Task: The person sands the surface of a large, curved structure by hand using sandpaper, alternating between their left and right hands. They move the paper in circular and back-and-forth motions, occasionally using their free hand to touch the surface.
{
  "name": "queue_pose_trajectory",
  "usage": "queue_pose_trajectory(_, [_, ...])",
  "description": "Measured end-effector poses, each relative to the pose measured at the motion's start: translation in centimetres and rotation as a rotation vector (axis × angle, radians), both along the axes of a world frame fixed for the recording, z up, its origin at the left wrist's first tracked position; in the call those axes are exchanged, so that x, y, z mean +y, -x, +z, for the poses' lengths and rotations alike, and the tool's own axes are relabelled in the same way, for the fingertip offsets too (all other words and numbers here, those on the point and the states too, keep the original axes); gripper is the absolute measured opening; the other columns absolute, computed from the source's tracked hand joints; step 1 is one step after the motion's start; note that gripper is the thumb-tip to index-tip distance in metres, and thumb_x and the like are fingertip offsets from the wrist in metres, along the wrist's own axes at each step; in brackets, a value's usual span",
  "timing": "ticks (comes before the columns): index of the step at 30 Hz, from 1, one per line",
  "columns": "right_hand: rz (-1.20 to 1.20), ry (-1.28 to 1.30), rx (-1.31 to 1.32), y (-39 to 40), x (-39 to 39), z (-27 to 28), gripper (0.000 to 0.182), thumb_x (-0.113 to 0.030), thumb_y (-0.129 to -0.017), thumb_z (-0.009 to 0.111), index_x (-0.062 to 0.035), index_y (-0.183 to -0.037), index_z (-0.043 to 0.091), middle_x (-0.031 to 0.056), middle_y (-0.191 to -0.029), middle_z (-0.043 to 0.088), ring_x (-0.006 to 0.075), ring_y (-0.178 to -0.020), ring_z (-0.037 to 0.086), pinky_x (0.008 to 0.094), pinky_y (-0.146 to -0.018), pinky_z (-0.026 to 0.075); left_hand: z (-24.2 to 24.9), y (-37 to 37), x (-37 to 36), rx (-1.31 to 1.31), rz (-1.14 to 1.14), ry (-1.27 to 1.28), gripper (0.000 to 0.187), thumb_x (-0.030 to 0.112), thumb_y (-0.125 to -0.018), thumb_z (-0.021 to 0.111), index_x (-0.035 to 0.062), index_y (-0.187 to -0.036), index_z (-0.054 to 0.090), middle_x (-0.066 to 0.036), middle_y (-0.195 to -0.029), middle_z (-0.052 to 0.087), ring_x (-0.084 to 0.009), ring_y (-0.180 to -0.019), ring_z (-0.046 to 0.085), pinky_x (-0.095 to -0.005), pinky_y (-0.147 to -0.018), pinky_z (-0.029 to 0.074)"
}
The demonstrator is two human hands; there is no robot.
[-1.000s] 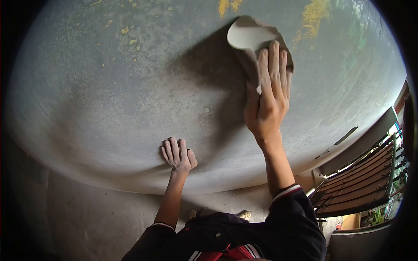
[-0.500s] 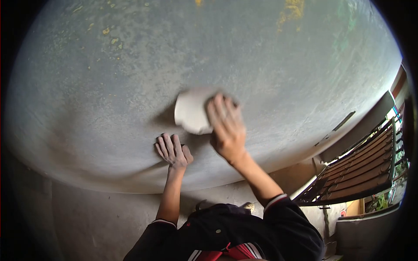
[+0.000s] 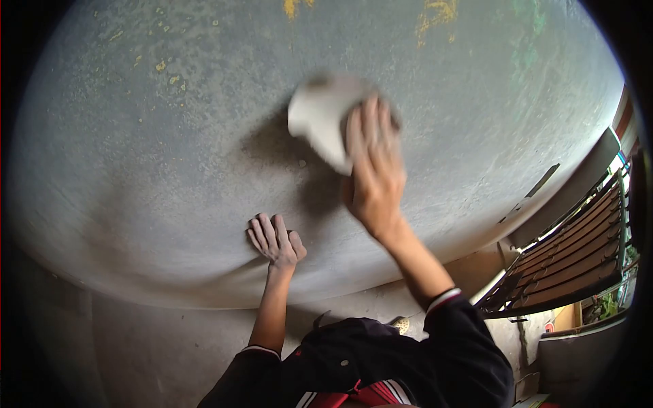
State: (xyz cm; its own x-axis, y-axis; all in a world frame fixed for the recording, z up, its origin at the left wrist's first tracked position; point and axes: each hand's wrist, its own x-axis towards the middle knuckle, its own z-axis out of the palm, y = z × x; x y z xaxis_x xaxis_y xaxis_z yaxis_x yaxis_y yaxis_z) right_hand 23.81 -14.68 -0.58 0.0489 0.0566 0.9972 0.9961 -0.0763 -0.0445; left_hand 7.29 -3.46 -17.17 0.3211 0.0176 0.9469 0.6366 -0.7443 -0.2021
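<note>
Holding a pale sheet (image 3: 320, 117), perhaps sandpaper: right hand (image 3: 375, 166). Resting open on the grey surface (image 3: 183, 177): left hand (image 3: 278, 243).

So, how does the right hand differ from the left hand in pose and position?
The right hand lies over a pale, bent sheet; the left hand rests directly on the curved grey surface. The right hand is farther up this surface, the left hand nearer its lower edge. Both point their fingers away from the person.
</note>
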Motion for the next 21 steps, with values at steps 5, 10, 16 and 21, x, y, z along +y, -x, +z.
queue_pose_trajectory(5, [0.009, -0.023, -0.013, -0.4, 0.0, 0.1, 0.039, -0.002, -0.079, 0.045, 0.0030, -0.117, 0.053, 0.0194, -0.125, 0.049, 0.0335, -0.117, 0.048, 0.0462, -0.096, 0.039, -0.1, -0.4, 0.1, -0.010, -0.007, 0.008, 0.048, 0.021, -0.088, 0.033, -0.0082, -0.126, 0.041, -0.030, -0.134, 0.032, -0.0451, -0.128, 0.025, -0.0538, -0.104, 0.016])
queue_pose_trajectory(10, [-0.037, 0.107, 0.010, 0.2, -1.3, -4.4, 0.035, -0.006, -0.082, 0.048, 0.0004, -0.115, 0.055, 0.0176, -0.121, 0.053, 0.0309, -0.115, 0.049, 0.0438, -0.096, 0.040, 0.1, -0.5, -0.2, -0.003, 0.001, 0.021, 0.049, 0.024, -0.090, 0.032, -0.0084, -0.127, 0.038, -0.031, -0.135, 0.030, -0.0461, -0.128, 0.024, -0.0541, -0.104, 0.015])
queue_pose_trajectory(16, [-0.032, -0.050, -0.058, -2.4, -0.8, 5.2, 0.049, -0.001, -0.075, 0.048, -0.0015, -0.124, 0.048, 0.0162, -0.131, 0.045, 0.0312, -0.121, 0.044, 0.0473, -0.097, 0.037, 0.1, -0.4, -0.1, 0.019, 0.009, 0.019, 0.049, 0.015, -0.084, 0.034, -0.0098, -0.126, 0.038, -0.032, -0.135, 0.028, -0.0483, -0.128, 0.022, -0.0550, -0.104, 0.013])
queue_pose_trajectory(21, [-0.013, 0.167, 0.029, -0.7, -2.5, -5.0, 0.031, -0.006, -0.080, 0.051, -0.0019, -0.110, 0.060, 0.0134, -0.118, 0.057, 0.0254, -0.108, 0.055, 0.0399, -0.091, 0.044, 0.4, -1.4, 0.0, -0.013, 0.027, 0.013, 0.050, 0.024, -0.090, 0.033, -0.0100, -0.126, 0.037, -0.032, -0.134, 0.030, -0.0471, -0.128, 0.023, -0.0549, -0.104, 0.015])
